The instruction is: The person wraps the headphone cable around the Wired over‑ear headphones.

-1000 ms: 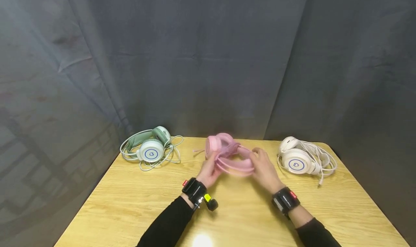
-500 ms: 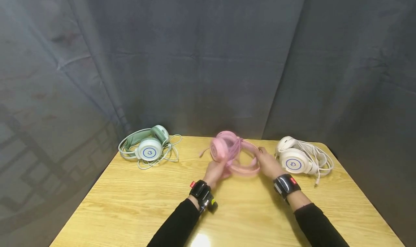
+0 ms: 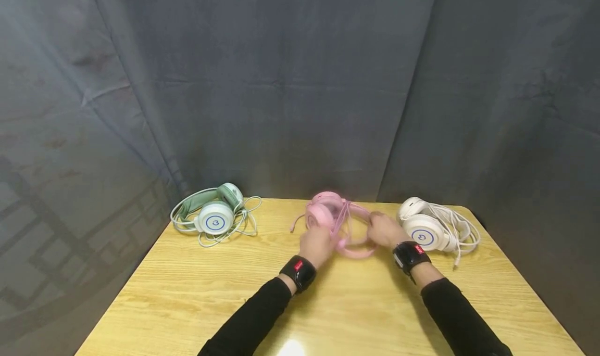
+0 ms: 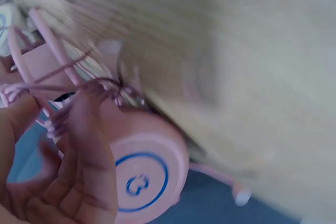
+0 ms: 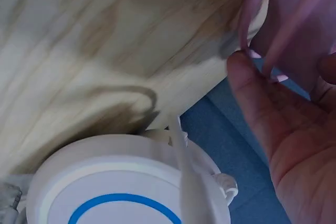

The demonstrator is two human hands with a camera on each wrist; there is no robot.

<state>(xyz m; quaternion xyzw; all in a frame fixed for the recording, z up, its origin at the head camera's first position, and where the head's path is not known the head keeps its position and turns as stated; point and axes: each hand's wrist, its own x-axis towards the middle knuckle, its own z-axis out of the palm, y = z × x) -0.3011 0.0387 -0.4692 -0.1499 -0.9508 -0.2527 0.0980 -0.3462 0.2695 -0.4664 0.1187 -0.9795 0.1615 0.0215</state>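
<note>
A pink headset (image 3: 323, 210), its microphone boom pointing left, lies near the table's back edge between both hands. My left hand (image 3: 317, 245) is at its near earcup; in the left wrist view, thumb and fingers pinch strands of the pink cable (image 4: 58, 85) beside the earcup (image 4: 142, 177) with the blue ring logo. My right hand (image 3: 386, 230) grips the right side of the headband (image 3: 360, 210). In the right wrist view its fingertips meet the thin pink outer bands (image 5: 294, 30); part of the grip is out of frame.
A white headset (image 3: 424, 231) with a bundled cable sits close to the right hand. Farther left lies a green and white headset (image 3: 215, 218) with its cable looped beside it. Grey cloth (image 3: 281, 85) hangs behind the wooden table (image 3: 187, 293).
The pink headset has shifted right and down onto the table. My left hand has turned over so its back faces up, and moved to the cable; the right hand keeps its grip.
</note>
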